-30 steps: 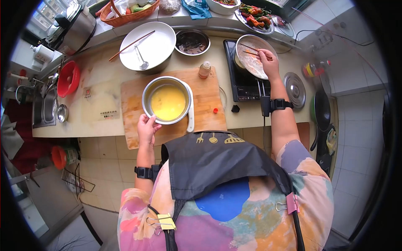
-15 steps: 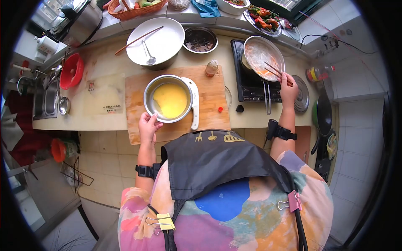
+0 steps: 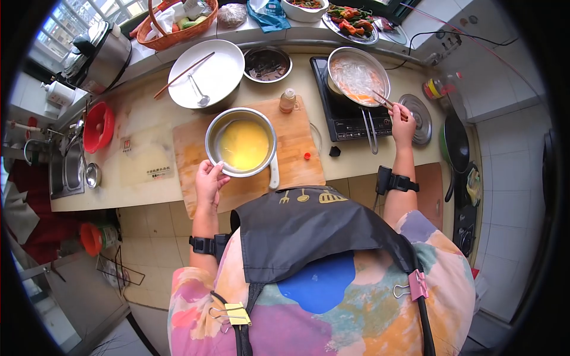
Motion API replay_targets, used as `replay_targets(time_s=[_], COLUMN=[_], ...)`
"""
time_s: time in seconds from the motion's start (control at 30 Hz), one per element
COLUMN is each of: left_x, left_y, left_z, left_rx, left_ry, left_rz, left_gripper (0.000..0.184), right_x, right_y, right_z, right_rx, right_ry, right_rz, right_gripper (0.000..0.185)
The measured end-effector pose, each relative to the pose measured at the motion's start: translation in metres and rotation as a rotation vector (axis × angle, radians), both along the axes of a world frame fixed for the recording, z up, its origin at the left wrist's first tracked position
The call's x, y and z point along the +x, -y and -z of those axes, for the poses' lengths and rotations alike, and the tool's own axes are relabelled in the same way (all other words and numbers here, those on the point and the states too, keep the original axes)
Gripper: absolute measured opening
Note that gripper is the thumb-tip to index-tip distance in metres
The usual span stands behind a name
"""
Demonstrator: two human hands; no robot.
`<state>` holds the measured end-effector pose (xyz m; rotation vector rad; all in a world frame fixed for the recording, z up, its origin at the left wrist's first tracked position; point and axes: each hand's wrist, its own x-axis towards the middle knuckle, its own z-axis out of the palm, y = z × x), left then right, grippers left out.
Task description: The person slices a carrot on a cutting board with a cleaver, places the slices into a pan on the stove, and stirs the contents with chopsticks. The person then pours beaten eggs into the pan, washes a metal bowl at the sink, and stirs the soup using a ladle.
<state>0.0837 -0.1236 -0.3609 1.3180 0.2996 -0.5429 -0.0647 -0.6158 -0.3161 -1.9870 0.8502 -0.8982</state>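
Observation:
My left hand (image 3: pixel 209 181) pinches the near-left rim of a metal pot (image 3: pixel 211 139) with yellow liquid (image 3: pixel 244 145) in it, above a wooden cutting board (image 3: pixel 297 133). The pot's white handle points toward me. My right hand (image 3: pixel 404 127) is closed on wooden chopsticks (image 3: pixel 385 99), whose tips reach the near right edge of a pan (image 3: pixel 387 70). In that pan are cloudy liquid and orange pieces (image 3: pixel 362 96). The pan sits on a black induction cooker (image 3: pixel 341 127), its long handle toward me.
A small bottle (image 3: pixel 288 101) and red cap (image 3: pixel 307 156) are on the board. Behind stand a large white bowl (image 3: pixel 222 65) and a dark-filled metal bowl (image 3: pixel 285 71). A lid (image 3: pixel 423 121) and dark wok (image 3: pixel 456 148) lie right; a red basin (image 3: pixel 98 127) sits left.
My right hand has drawn back toward me from over the pan, with the chopsticks still in it. The yellow liquid has shifted in the pot. The camera view has swayed slightly.

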Motion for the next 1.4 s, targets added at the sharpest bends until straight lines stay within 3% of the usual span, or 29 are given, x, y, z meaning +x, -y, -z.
replay_targets(time_s=[0.13,0.47,0.77,1.4], left_x=[0.008,0.05,0.085,0.13], left_y=[0.012,0.063,0.142,0.287], left_z=[-0.02,-0.072,-0.104,-0.134], left_rx=[-0.022,0.023,0.012,-0.028], left_ry=[0.014,0.122,0.235,0.385], left_rz=[0.107,0.369,0.521,0.527], left_gripper=[0.011,0.011,0.013,0.014], right_x=[0.0,-0.02,-0.035,-0.04], right_y=[-0.007,-0.027,-0.045,-0.059], right_z=[-0.002,0.001,-0.002,-0.019], right_rx=[0.052,-0.046,-0.015,-0.103], right_ry=[0.186,0.068,0.216,0.196], right_rz=[0.051,-0.035,0.006,0.007], right_gripper=[0.023,0.023,0.02,0.022])
